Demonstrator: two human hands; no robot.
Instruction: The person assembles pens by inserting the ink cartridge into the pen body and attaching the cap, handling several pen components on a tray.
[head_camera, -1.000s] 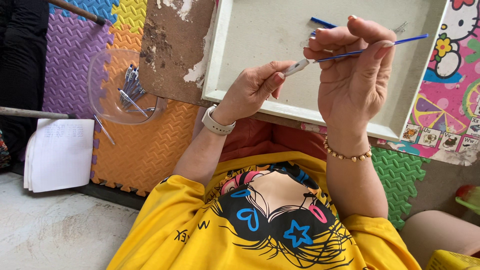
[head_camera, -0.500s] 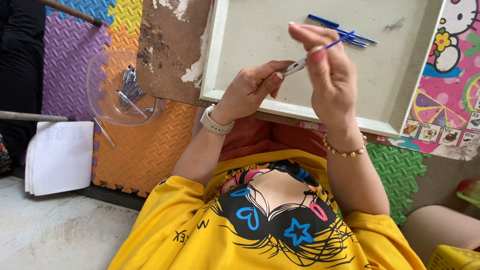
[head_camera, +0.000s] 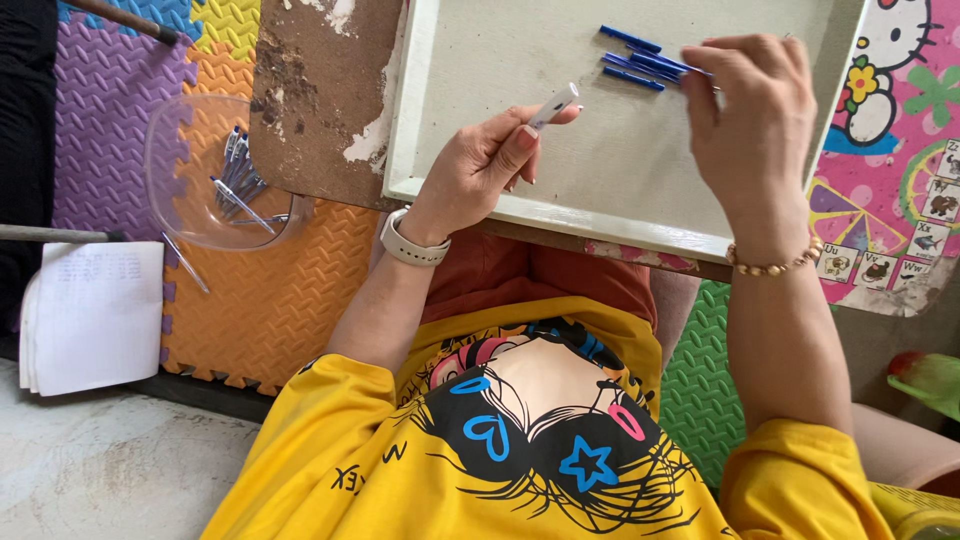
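Observation:
My left hand (head_camera: 478, 168) pinches a short white pen barrel (head_camera: 553, 105) between thumb and forefinger and holds it up over a shallow white tray (head_camera: 560, 206) that rests on my lap. My right hand (head_camera: 752, 120) reaches to the tray's far right. Its fingertips are closed on a thin blue pen refill (head_camera: 690, 68), which is lowered onto a small pile of blue refills (head_camera: 632, 58) lying in the tray. A white watch is on my left wrist and a bead bracelet on my right.
A clear plastic bowl (head_camera: 185, 200) with several pen parts (head_camera: 238, 180) sits on the coloured foam mats (head_camera: 270, 300) to the left, beside a white notepad (head_camera: 95, 315). A worn brown board (head_camera: 320, 100) lies under the tray. A picture mat (head_camera: 900, 170) is at the right.
My right hand has drawn the blue refill away from the barrel and carried it up and right to the pile in the tray. My left hand keeps the barrel.

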